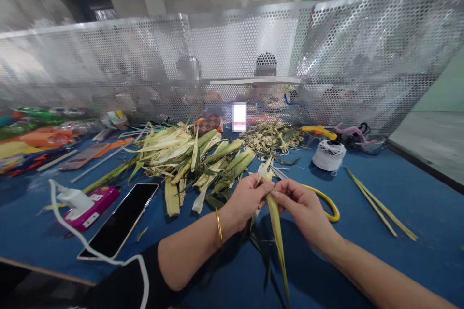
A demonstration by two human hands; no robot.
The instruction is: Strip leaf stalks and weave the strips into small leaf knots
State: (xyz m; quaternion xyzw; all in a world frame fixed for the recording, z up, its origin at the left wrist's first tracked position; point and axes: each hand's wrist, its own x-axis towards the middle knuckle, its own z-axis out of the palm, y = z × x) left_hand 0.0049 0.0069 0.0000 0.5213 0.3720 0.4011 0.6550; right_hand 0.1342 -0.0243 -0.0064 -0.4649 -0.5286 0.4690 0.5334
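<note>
My left hand (253,197) and my right hand (295,201) meet over the near middle of the blue table. Both pinch a pale yellow-green corn husk (276,231), whose long strip hangs down toward me. Its upper end pokes out above my fingertips, and the exact spot of the grip is partly hidden. Darker green leaf strips trail below my left hand. Yellow-handled scissors (335,210) lie just behind my right hand, their blades partly covered. A big heap of corn husks (170,149) spreads beyond my left hand.
Husk scraps (273,137), a white string spool (328,156) and a yellow glue gun (319,131) lie farther back. At left are a phone (121,219) and a purple power strip (89,207) with a white cable. A perforated metal screen (145,58) bounds the table; people sit behind it.
</note>
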